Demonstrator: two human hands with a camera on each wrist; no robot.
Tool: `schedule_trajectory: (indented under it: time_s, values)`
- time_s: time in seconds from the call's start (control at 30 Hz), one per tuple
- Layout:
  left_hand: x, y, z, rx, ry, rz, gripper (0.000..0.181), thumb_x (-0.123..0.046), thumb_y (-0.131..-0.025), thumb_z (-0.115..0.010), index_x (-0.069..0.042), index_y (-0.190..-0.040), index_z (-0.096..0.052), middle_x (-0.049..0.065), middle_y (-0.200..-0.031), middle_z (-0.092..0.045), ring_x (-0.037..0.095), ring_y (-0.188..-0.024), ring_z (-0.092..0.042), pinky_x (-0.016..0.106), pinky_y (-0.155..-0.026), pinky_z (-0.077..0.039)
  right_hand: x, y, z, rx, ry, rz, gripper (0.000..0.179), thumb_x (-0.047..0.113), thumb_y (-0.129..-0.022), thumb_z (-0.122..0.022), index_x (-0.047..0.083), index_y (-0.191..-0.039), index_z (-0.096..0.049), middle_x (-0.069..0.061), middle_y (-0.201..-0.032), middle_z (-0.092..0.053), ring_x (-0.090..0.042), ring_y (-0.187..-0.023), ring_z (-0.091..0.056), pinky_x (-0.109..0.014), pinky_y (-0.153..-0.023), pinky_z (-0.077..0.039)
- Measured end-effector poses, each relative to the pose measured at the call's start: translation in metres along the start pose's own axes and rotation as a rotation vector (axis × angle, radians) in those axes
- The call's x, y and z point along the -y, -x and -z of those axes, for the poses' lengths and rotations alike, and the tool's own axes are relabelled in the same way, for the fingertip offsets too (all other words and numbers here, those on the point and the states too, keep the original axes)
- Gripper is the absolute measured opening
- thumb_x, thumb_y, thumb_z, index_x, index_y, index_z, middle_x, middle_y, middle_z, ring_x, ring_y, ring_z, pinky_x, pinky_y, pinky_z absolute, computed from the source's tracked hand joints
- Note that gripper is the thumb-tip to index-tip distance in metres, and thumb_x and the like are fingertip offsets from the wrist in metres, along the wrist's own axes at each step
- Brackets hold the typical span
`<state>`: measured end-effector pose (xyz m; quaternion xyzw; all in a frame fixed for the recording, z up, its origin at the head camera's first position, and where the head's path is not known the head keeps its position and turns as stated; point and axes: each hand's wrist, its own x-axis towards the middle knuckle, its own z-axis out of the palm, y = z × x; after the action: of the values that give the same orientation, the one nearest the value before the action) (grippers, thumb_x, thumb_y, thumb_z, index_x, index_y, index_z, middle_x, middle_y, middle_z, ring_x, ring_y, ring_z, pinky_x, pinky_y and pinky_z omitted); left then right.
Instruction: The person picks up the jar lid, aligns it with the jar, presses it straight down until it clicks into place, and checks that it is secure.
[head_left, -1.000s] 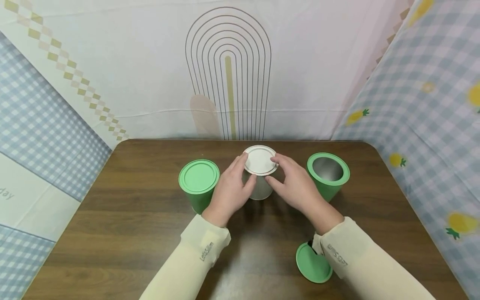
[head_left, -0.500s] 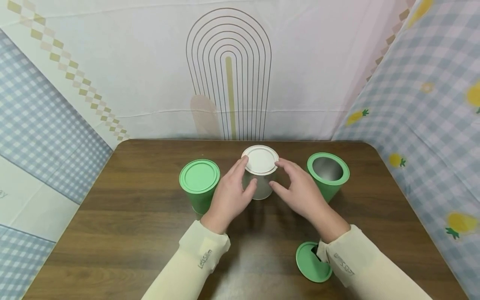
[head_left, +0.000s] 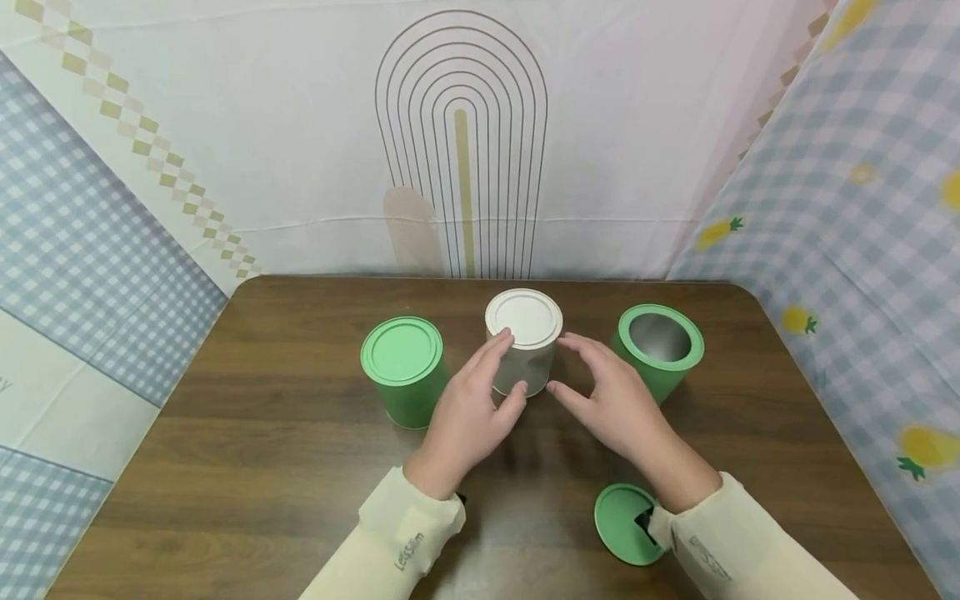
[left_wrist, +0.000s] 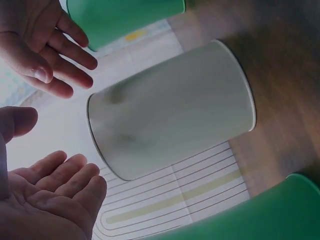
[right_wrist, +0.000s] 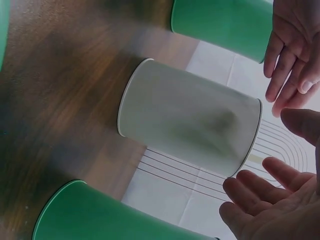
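Observation:
A white can with its white lid on stands upright at the back middle of the table, its plain side facing me in both wrist views. My left hand is in front of its left side, fingers extended and overlapping the lid's edge in the head view. On the other side my right hand hovers by the rim with spread, relaxed fingers. Both wrist views show a gap between the palms and the can. Neither hand holds anything.
A lidded green can stands to the left. At the right is a green can with an open top showing its metal inside. A round green lid lies on the wooden table near my right sleeve, which partly covers it.
Both hands have drawn back from the white can's lid toward me, and the right hand has also shifted slightly right. The cans and the loose green lid stay in place.

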<state>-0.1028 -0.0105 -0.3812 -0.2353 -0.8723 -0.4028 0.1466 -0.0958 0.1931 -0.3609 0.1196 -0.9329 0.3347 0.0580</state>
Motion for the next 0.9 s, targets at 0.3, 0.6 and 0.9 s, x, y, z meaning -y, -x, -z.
schedule_trajectory:
  time_s: [0.3,0.6,0.9]
  values:
    - [-0.004,0.013,-0.01,0.016,0.033,-0.015,0.055,-0.017,-0.091,-0.067,0.0,-0.142,-0.053,0.009,-0.148,-0.053,0.02,-0.135,-0.051,0.04,-0.108,-0.045,-0.001,0.014,0.001,0.021,0.005,-0.01,0.058,0.023,-0.09,-0.075,0.003,-0.139,-0.054,-0.014,-0.147,-0.053,-0.035,-0.134,-0.05,-0.055,-0.105,-0.045]
    - [-0.007,0.027,-0.019,0.062,0.054,-0.005,0.056,-0.017,-0.09,-0.068,0.0,-0.142,-0.053,0.01,-0.147,-0.054,0.022,-0.134,-0.052,0.04,-0.108,-0.045,-0.005,0.032,-0.002,0.018,-0.013,0.003,0.055,0.022,-0.089,-0.076,0.007,-0.138,-0.057,-0.012,-0.144,-0.055,-0.035,-0.133,-0.052,-0.056,-0.103,-0.045]
    - [-0.009,0.035,-0.022,0.113,0.077,0.008,0.056,-0.018,-0.09,-0.069,-0.003,-0.142,-0.053,0.008,-0.147,-0.054,0.021,-0.132,-0.054,0.04,-0.107,-0.047,-0.012,0.049,-0.004,0.006,-0.038,0.011,0.055,0.022,-0.088,-0.078,0.009,-0.138,-0.058,-0.012,-0.143,-0.057,-0.034,-0.132,-0.053,-0.057,-0.102,-0.045]
